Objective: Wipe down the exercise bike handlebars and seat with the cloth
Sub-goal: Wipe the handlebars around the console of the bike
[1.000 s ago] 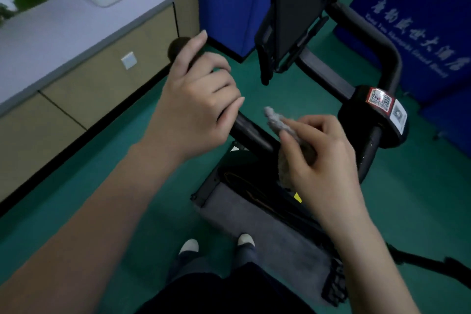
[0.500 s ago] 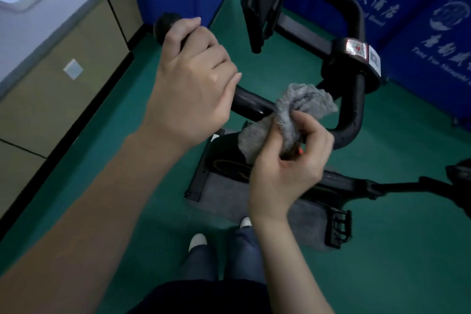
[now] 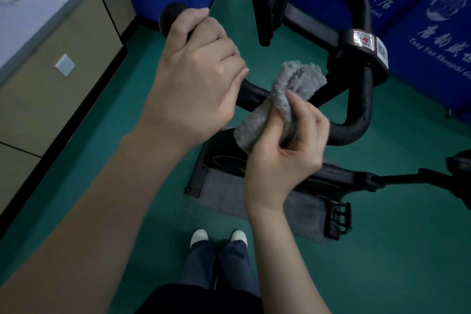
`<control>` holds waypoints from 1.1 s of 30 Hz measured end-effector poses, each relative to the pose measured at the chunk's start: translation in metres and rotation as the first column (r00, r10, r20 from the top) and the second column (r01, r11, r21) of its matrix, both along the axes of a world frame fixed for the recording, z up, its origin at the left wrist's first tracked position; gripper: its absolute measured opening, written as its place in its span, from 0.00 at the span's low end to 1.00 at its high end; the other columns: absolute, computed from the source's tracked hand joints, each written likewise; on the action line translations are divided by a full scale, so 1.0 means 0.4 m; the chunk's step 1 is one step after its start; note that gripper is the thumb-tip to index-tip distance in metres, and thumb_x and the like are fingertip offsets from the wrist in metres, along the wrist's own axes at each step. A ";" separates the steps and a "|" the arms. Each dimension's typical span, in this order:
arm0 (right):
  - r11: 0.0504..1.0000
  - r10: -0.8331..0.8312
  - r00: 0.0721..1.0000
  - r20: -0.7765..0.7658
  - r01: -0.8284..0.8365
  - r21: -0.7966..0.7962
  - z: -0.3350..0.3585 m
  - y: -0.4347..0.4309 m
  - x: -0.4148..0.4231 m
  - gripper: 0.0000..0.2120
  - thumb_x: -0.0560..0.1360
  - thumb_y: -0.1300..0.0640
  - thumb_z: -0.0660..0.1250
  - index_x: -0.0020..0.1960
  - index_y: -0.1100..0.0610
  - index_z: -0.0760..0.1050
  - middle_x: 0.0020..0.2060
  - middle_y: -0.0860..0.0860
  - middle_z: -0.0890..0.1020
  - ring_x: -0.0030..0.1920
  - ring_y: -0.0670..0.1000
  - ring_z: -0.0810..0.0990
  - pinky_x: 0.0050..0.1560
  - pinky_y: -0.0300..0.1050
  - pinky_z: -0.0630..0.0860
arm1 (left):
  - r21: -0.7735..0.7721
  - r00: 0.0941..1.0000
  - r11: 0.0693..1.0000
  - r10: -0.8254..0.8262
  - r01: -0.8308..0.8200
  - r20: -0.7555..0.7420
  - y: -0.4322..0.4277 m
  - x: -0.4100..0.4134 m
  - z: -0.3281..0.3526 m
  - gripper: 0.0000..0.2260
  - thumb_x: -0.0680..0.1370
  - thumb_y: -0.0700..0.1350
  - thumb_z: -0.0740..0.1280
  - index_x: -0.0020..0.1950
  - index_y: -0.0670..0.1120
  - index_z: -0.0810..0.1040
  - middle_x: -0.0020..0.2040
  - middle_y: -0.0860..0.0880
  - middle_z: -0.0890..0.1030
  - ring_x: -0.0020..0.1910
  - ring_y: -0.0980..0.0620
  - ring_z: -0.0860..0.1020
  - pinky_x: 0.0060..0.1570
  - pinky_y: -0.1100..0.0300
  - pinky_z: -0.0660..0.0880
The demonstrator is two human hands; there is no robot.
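1. Clasping the handlebar (image 3: 356, 125) end at 11 o'clock, the left grip (image 3: 193, 79) is steadying it.
2. The right grip (image 3: 288, 150) is pinching the cloth (image 3: 295, 79), now spread wider on the bar; wiping is continuing.

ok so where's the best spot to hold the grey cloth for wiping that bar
Grip the cloth at its bunched middle, where it drapes over the handlebar. Come from the near side, like the right hand, thumb on top; the fluffy free end past the bar likely gives no pressure.
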State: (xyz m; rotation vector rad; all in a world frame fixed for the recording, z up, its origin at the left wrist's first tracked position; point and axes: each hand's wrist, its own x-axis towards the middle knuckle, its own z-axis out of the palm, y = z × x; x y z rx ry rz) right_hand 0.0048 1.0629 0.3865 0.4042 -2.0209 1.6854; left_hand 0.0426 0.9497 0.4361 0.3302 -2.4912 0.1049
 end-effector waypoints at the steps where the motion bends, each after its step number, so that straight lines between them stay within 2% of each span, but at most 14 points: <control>1: 1.000 0.024 1.000 -0.007 -0.024 0.002 0.004 -0.014 0.004 0.09 0.72 0.73 0.68 0.51 0.67 0.81 0.44 0.61 0.77 0.46 0.49 0.77 0.47 0.32 0.72 | -0.004 1.000 1.000 -0.001 0.001 0.000 0.001 -0.001 0.000 0.15 0.81 0.43 0.58 0.46 0.41 0.83 0.44 0.48 0.83 0.51 0.44 0.77 0.68 0.55 0.55; 4: 0.995 0.092 0.995 -0.031 -0.091 0.035 0.015 -0.025 0.004 0.09 0.71 0.74 0.68 0.51 0.68 0.81 0.44 0.62 0.77 0.46 0.48 0.77 0.48 0.31 0.72 | 0.004 1.000 1.000 -0.003 0.003 -0.009 0.002 -0.002 0.000 0.14 0.80 0.42 0.59 0.45 0.40 0.83 0.43 0.47 0.83 0.50 0.44 0.77 0.68 0.55 0.54; 7: 0.994 0.064 0.996 -0.057 -0.058 0.093 0.015 0.023 -0.022 0.10 0.71 0.74 0.68 0.50 0.66 0.82 0.43 0.61 0.77 0.45 0.49 0.77 0.46 0.33 0.73 | 0.011 1.000 1.000 0.006 -0.006 -0.010 0.003 -0.003 0.001 0.14 0.80 0.43 0.59 0.45 0.41 0.83 0.43 0.48 0.83 0.50 0.44 0.77 0.68 0.55 0.54; 11: 0.994 -0.045 0.999 -0.027 0.047 0.099 0.008 0.087 -0.064 0.09 0.72 0.72 0.68 0.50 0.66 0.81 0.44 0.62 0.77 0.44 0.38 0.74 0.44 0.28 0.70 | 0.019 0.999 0.999 0.033 -0.032 -0.008 0.007 -0.004 -0.001 0.14 0.81 0.44 0.59 0.44 0.42 0.83 0.42 0.48 0.83 0.50 0.44 0.76 0.69 0.54 0.54; 13: 0.995 -0.034 0.999 -0.022 0.036 0.097 0.006 0.078 -0.058 0.09 0.72 0.73 0.68 0.50 0.66 0.81 0.44 0.62 0.77 0.45 0.43 0.76 0.45 0.28 0.71 | 0.011 0.998 0.998 0.059 -0.059 0.002 0.016 -0.007 -0.003 0.14 0.81 0.45 0.59 0.45 0.42 0.83 0.42 0.49 0.82 0.51 0.44 0.76 0.70 0.53 0.53; 16: 0.989 0.048 0.997 -0.059 -0.039 0.142 0.012 0.061 -0.043 0.10 0.71 0.74 0.68 0.51 0.66 0.81 0.44 0.60 0.77 0.46 0.53 0.78 0.48 0.36 0.75 | -0.016 0.996 0.996 0.084 -0.084 -0.016 0.036 -0.018 -0.005 0.14 0.81 0.47 0.59 0.46 0.44 0.83 0.42 0.50 0.82 0.53 0.45 0.76 0.71 0.49 0.48; 17: 0.985 0.061 0.995 -0.073 -0.049 0.167 0.014 0.070 -0.048 0.10 0.71 0.74 0.68 0.51 0.66 0.81 0.44 0.60 0.77 0.46 0.54 0.78 0.48 0.37 0.75 | -0.021 0.996 0.996 0.083 -0.083 -0.027 0.045 -0.024 -0.007 0.14 0.81 0.48 0.59 0.46 0.45 0.83 0.42 0.50 0.82 0.53 0.46 0.76 0.72 0.49 0.47; 19: 0.980 0.037 0.996 -0.077 -0.021 0.196 0.016 0.106 -0.072 0.09 0.72 0.73 0.68 0.50 0.66 0.81 0.43 0.61 0.77 0.45 0.51 0.78 0.48 0.31 0.73 | -0.008 0.996 0.998 0.067 -0.068 -0.053 0.065 -0.035 -0.015 0.14 0.81 0.47 0.59 0.45 0.45 0.83 0.42 0.50 0.82 0.53 0.47 0.77 0.72 0.48 0.47; 23: 0.978 -0.015 1.000 -0.022 0.019 0.209 0.032 0.151 -0.105 0.08 0.73 0.69 0.68 0.51 0.64 0.81 0.44 0.61 0.79 0.45 0.44 0.75 0.47 0.25 0.70 | 0.066 0.998 0.997 0.035 -0.032 -0.053 0.104 -0.048 -0.046 0.12 0.80 0.47 0.61 0.46 0.44 0.83 0.43 0.50 0.82 0.50 0.47 0.78 0.72 0.49 0.49; 27: 0.948 0.101 0.995 -0.004 -0.095 0.303 0.053 0.141 -0.112 0.09 0.73 0.70 0.68 0.51 0.63 0.82 0.46 0.58 0.80 0.47 0.50 0.79 0.49 0.26 0.71 | 0.098 0.999 0.995 0.022 -0.017 -0.045 0.115 -0.053 -0.063 0.11 0.80 0.46 0.62 0.48 0.43 0.83 0.43 0.49 0.82 0.47 0.47 0.79 0.72 0.51 0.51; 29: 0.926 0.137 0.990 0.030 -0.139 0.350 0.066 0.166 -0.136 0.09 0.74 0.69 0.67 0.51 0.62 0.82 0.47 0.55 0.81 0.48 0.52 0.80 0.52 0.33 0.74 | 0.111 0.998 0.994 0.024 -0.017 -0.060 0.114 -0.055 -0.064 0.10 0.79 0.46 0.63 0.47 0.44 0.83 0.43 0.49 0.82 0.46 0.47 0.79 0.72 0.51 0.52; 30: 0.917 0.133 0.990 0.054 -0.143 0.372 0.071 0.183 -0.152 0.08 0.74 0.68 0.67 0.51 0.62 0.82 0.46 0.54 0.82 0.48 0.52 0.80 0.52 0.35 0.75 | 0.117 0.997 0.993 0.027 -0.019 -0.066 0.114 -0.055 -0.064 0.10 0.79 0.46 0.64 0.47 0.44 0.83 0.42 0.50 0.82 0.46 0.47 0.79 0.71 0.51 0.52; 33: 0.883 0.126 0.983 0.136 -0.174 0.437 0.092 0.204 -0.190 0.08 0.74 0.65 0.66 0.50 0.60 0.82 0.43 0.52 0.84 0.44 0.50 0.81 0.46 0.33 0.71 | 0.138 0.997 0.990 0.035 -0.024 -0.074 0.116 -0.057 -0.063 0.09 0.79 0.47 0.64 0.46 0.45 0.83 0.42 0.50 0.82 0.46 0.48 0.79 0.71 0.52 0.53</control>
